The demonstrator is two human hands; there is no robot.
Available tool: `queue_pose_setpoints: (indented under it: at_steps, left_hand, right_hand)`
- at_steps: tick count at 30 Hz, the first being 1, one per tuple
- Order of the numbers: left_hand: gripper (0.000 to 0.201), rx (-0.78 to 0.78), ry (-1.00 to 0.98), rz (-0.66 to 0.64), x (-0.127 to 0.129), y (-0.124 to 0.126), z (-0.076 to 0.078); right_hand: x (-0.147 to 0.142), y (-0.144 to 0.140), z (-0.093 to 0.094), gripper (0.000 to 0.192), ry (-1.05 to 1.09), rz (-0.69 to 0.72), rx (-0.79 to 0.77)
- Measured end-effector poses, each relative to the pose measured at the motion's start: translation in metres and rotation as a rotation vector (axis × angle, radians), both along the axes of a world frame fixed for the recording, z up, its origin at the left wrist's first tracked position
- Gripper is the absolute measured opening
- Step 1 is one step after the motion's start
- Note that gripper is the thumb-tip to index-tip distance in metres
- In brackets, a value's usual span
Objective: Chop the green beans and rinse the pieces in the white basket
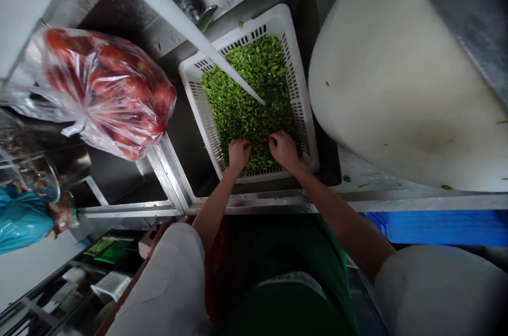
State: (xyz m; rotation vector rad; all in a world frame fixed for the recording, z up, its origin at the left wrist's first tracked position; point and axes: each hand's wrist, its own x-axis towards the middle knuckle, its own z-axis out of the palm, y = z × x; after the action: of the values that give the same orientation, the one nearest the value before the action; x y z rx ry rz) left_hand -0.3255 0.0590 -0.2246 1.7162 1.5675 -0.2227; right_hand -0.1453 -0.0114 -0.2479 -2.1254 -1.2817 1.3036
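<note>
In the head view, a white slotted plastic basket sits in a steel sink, filled with small chopped green vegetable pieces. My left hand touches the pieces at the basket's near side, its fingers curled and pressed together. A short gap to the right of it, my right hand is also closed, fingertips down on the greens. Whether either hand grips any pieces is too small to make out. A white stream of water pours from the tap at upper left onto the middle of the greens.
A tied clear plastic bag of tomatoes rests left of the basket. On the right lies a large round white cutting board with a grey blade-like metal sheet on it. The sink's steel front edge runs below my forearms.
</note>
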Motion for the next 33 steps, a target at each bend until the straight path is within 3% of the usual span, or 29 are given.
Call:
queue_pose_setpoints:
  at_steps: [3,6,9,12,13,14,16,18,21,24,25,29,33]
  left_hand:
    - [0.005,-0.035,-0.186,0.289,0.003,-0.003,0.000]
    - [0.010,-0.043,-0.372,0.497,0.003,-0.004,0.008]
    - [0.013,0.192,-0.363,0.691,-0.020,0.013,0.022]
    - [0.027,0.506,-0.160,0.902,-0.070,0.047,0.039]
    - [0.019,0.512,-0.077,0.942,-0.087,0.057,0.045]
    - [0.007,0.464,-0.013,0.934,-0.102,0.066,0.050]
    - [0.036,0.383,0.101,0.834,-0.121,0.075,0.058]
    - [0.037,0.369,0.176,0.684,-0.120,0.071,0.062]
    - [0.030,0.292,0.155,0.509,-0.085,0.048,0.051]
    - [0.026,0.123,0.079,0.397,-0.035,0.022,0.023]
    - [0.037,0.087,0.095,0.381,-0.020,0.017,0.013]
    - [0.075,-0.063,0.169,0.481,0.014,0.013,-0.024]
    - [0.080,-0.115,-0.004,0.622,0.022,0.031,-0.044]
  right_hand:
    - [-0.004,0.002,-0.003,0.030,0.081,-0.052,0.081]
    - [-0.013,0.006,-0.001,0.030,0.247,-0.035,0.116]
    - [-0.015,0.005,0.006,0.031,0.181,0.039,0.049]
    - [-0.004,-0.003,0.013,0.035,-0.078,0.013,-0.013]
    - [0.001,-0.006,0.013,0.042,-0.137,-0.012,-0.053]
    - [0.006,-0.009,0.013,0.051,-0.168,-0.033,-0.100]
    - [0.012,-0.013,0.009,0.066,-0.156,-0.052,-0.192]
    - [0.014,-0.011,0.002,0.074,-0.100,-0.065,-0.253]
    - [0.014,-0.003,-0.011,0.078,-0.035,-0.131,-0.329]
    - [0.019,0.007,-0.023,0.075,0.013,-0.249,-0.365]
    - [0.022,0.010,-0.025,0.073,0.032,-0.285,-0.367]
    - [0.025,0.023,-0.029,0.067,0.118,-0.415,-0.398]
    - [0.002,0.052,-0.027,0.072,0.299,-0.537,-0.420]
